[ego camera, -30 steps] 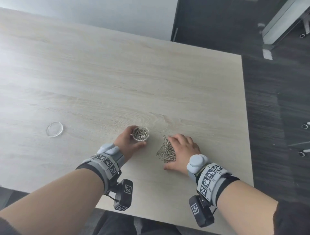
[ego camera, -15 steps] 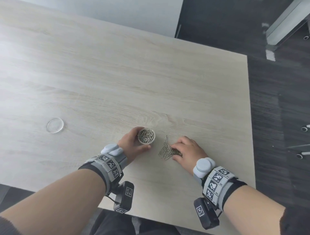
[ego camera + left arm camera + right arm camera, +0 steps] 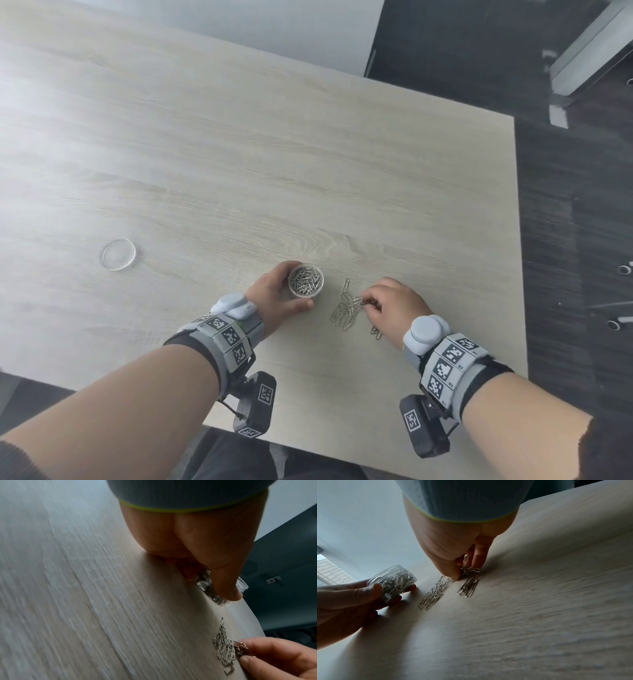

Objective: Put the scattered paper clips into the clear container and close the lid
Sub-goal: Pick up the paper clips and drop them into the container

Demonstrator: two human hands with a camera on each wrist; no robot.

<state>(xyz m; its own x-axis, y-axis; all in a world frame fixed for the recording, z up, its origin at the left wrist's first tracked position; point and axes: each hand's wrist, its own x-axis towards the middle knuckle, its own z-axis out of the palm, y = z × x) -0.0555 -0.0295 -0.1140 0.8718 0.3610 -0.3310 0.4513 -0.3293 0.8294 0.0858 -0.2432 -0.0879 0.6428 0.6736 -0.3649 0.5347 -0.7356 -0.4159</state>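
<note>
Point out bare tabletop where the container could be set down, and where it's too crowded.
Free: the stretch of table between the lid and the left hand, and everything beyond both hands. Crowded: the gap between the container and the right hand, strewn with paper clips.

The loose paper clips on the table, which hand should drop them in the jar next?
The right hand. It already pinches some of the loose paper clips from the pile beside the clear container. The left hand is busy gripping that open container, so it probably should just steady it.
</note>
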